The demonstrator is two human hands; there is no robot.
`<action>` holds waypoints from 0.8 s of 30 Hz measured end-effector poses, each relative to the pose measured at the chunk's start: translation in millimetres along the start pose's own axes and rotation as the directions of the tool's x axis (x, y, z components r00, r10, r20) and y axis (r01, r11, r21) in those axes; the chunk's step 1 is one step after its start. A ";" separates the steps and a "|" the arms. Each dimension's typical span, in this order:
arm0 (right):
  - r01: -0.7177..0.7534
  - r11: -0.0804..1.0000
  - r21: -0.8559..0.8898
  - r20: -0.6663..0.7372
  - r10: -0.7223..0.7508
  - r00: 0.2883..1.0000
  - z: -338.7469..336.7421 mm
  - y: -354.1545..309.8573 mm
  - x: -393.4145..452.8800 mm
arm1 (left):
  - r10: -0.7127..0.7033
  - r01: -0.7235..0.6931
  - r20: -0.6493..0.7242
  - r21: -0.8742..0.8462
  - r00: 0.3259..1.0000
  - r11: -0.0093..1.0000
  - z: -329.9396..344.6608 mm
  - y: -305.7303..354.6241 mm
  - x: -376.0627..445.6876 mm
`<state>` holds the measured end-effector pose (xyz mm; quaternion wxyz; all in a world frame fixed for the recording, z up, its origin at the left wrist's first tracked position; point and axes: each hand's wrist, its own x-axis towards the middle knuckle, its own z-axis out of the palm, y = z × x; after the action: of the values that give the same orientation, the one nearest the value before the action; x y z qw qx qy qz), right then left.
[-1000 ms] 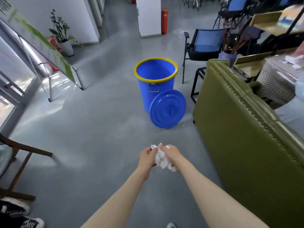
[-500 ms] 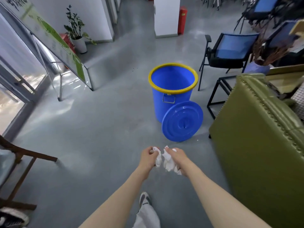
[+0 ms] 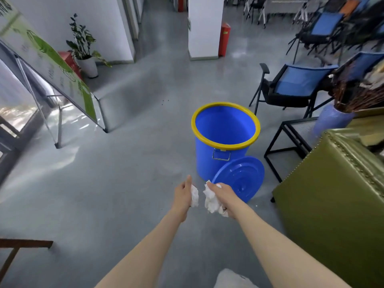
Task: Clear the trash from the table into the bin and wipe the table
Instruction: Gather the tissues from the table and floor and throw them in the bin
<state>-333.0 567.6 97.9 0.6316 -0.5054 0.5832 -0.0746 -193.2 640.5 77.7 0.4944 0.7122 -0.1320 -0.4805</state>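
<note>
I am looking down on a smooth grey floor [image 3: 87, 183] in an open office space; a green sofa [image 3: 332, 204] stands to my right, blue chairs [image 3: 295, 84] behind it, a slanted sign board [image 3: 52, 65] and a potted plant [image 3: 83, 48] to my left; the table itself is out of view. The blue bin [image 3: 225, 140] stands open just ahead, its lid [image 3: 239, 179] leaning against its wall. My left hand [image 3: 184, 194] curls loosely round a small white tissue wad [image 3: 194, 196]; my right hand [image 3: 223, 194] grips a larger crumpled tissue bundle [image 3: 212, 201], fingers closed over its top. I judge both nearly weightless, soft and easily squashed; loose tails may drift or snag, so a whole-fist hold round the middle suits them; they should be let go directly over the yellow rim [image 3: 225, 107], since light paper may flutter wide.
</note>
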 end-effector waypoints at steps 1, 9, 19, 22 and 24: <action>-0.005 1.000 0.004 -0.006 0.005 1.000 0.5 -11.3 12.1 | 0.007 -0.007 -0.008 -0.004 1.000 1.000 -1.2 8.0 14.3; -0.022 1.000 -0.006 0.002 0.022 1.000 10.5 -69.9 122.5 | -0.024 0.023 -0.097 -0.011 0.995 1.000 -11.2 58.5 113.5; -0.088 0.996 0.030 0.164 0.082 0.983 11.2 -172.8 253.2 | -0.011 0.034 -0.281 0.079 0.960 0.996 -21.9 156.6 232.6; -0.093 0.995 0.042 0.155 0.085 0.984 3.1 -191.3 277.7 | -0.030 0.052 -0.277 0.070 0.960 0.996 -14.1 174.9 256.7; -0.089 0.995 0.052 0.139 0.081 0.987 -4.6 -202.0 296.2 | -0.027 0.046 -0.263 0.067 0.964 0.997 -3.4 188.7 274.3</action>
<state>-145.2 266.1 49.5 0.6869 -0.4656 0.5572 -0.0298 1.9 370.7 82.7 0.4723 0.7894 -0.0695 -0.3860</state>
